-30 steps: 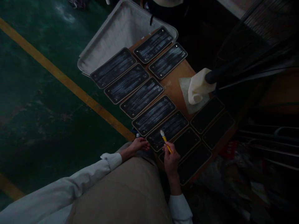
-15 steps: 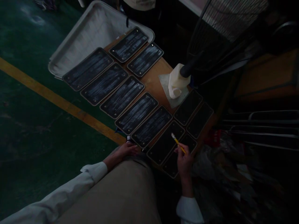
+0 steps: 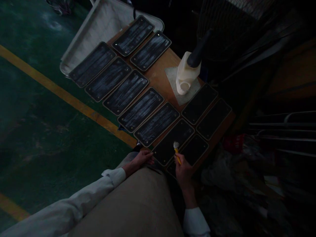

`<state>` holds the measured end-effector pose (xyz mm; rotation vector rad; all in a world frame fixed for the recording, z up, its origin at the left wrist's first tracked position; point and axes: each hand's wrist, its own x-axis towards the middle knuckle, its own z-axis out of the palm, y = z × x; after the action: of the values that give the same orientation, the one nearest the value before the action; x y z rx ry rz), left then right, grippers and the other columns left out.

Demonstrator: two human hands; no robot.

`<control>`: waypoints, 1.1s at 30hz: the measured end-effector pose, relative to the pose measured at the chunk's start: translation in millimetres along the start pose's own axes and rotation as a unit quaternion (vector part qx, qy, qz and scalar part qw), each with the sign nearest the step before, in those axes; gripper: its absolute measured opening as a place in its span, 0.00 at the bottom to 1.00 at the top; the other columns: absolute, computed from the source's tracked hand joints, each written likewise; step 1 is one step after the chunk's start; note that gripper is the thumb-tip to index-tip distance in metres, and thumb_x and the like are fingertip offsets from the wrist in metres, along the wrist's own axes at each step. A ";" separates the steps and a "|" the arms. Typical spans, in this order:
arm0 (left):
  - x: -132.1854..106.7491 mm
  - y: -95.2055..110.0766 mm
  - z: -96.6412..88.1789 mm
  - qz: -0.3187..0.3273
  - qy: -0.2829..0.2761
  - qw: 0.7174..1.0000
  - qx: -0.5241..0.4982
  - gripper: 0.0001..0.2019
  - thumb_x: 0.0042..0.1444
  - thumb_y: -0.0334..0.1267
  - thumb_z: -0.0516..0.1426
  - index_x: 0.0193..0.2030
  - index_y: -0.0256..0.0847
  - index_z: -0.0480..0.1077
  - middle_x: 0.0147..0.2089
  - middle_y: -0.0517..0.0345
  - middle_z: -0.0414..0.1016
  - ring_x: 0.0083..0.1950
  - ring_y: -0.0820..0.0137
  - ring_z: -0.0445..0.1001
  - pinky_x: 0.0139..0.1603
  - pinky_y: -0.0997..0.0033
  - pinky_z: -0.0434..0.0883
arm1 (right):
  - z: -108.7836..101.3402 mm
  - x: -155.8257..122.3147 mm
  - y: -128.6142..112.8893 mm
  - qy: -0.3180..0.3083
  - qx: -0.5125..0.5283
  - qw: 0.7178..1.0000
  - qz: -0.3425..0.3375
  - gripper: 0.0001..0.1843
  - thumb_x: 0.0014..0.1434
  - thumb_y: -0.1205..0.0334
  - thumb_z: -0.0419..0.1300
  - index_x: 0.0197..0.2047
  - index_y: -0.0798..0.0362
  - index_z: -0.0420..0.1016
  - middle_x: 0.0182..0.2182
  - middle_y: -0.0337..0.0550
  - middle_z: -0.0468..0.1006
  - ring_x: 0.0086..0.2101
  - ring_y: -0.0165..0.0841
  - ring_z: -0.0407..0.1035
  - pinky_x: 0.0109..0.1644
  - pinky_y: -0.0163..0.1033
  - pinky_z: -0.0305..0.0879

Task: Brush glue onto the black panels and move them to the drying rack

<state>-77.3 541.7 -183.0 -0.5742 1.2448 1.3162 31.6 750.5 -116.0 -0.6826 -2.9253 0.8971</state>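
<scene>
Just ahead of the right hand (image 3: 184, 169), pinching a yellow brush (image 3: 176, 150), one dark panel (image 3: 168, 142).

Clock read from our right hand (image 3: 184, 169). White container (image 3: 184, 74), dark handle rising from it, blocks low pass at 12. At 11 we have bare strip of bench (image 3: 159, 76) between container and flat plates (image 3: 140, 109). Left hand (image 3: 143, 158) obstructs 9; plastic bags (image 3: 219, 177) crowd 3. Open floor (image 3: 61, 131) toward 10.
</scene>
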 end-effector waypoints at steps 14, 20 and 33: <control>-1.4 1.9 3.0 0.028 0.026 0.999 0.019 0.11 0.56 0.42 0.62 0.31 0.39 0.68 0.27 0.58 0.77 0.27 0.70 0.77 0.32 0.72 0.74 | -43.9 27.8 11.6 -0.007 0.125 0.990 0.065 0.16 0.68 0.51 0.50 0.49 0.50 0.72 0.33 0.41 0.81 0.32 0.32 0.77 0.38 0.35 0.70; -0.1 -0.7 2.9 0.041 0.021 0.999 0.022 0.14 0.52 0.47 0.65 0.30 0.37 0.70 0.28 0.56 0.78 0.28 0.69 0.77 0.33 0.71 0.74 | -32.5 97.4 33.2 0.086 -0.009 0.995 -0.043 0.18 0.69 0.53 0.48 0.48 0.54 0.74 0.40 0.49 0.82 0.37 0.37 0.77 0.41 0.39 0.69; 3.0 -5.9 -2.1 0.050 0.000 0.999 0.001 0.23 0.45 0.54 0.67 0.33 0.35 0.70 0.31 0.53 0.79 0.29 0.70 0.77 0.33 0.72 0.73 | 5.6 -34.5 -38.3 -0.154 0.157 0.976 0.008 0.11 0.68 0.57 0.51 0.46 0.49 0.73 0.36 0.42 0.82 0.35 0.35 0.77 0.39 0.37 0.70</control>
<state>-73.2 539.6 -188.1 -0.5175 1.2884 1.3976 46.6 705.0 -96.1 -0.5912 -2.9208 1.5510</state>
